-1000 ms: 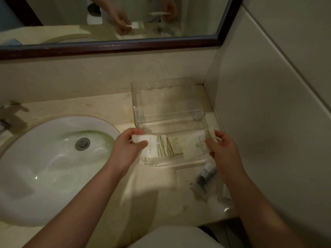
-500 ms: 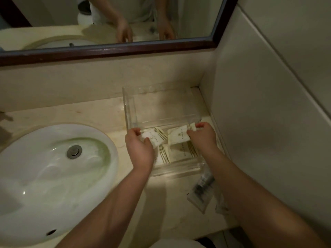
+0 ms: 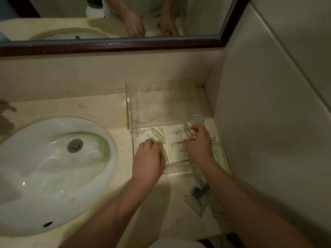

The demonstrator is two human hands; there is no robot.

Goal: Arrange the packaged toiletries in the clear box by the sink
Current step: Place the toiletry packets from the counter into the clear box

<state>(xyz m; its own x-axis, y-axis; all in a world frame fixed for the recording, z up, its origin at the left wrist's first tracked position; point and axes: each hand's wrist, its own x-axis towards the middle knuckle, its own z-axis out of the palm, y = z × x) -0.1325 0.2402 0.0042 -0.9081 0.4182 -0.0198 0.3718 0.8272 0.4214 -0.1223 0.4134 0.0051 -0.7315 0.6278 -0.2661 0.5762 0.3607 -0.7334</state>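
A: Clear box (image 3: 131, 111)?

B: Standing on the marble counter (image 3: 86, 108), just right of the sink (image 3: 44, 176). Pushed towards the corner by the side wall (image 3: 268, 122), below the mirror (image 3: 53, 17).

A: And inside?

B: Holding two white packets with gold stripes in its near part, one just behind the other. Upper packet (image 3: 176, 135) farther back, lower packet (image 3: 179, 152) nearer the front wall.

A: Right hand (image 3: 199, 144)?

B: Reaching down into the box. Pinching the right end of the upper packet between thumb and curled fingers.

A: Left hand (image 3: 147, 161)?

B: Lying knuckles up at the left end of the packets, fingers bent down onto them. Cannot tell whether gripping or only pressing.

A: Anything outside the box?

B: A wrapped dark item (image 3: 198, 194), in clear film, on the counter just in front of the box's near right corner. Partly hidden by the right forearm, too blurred to name.
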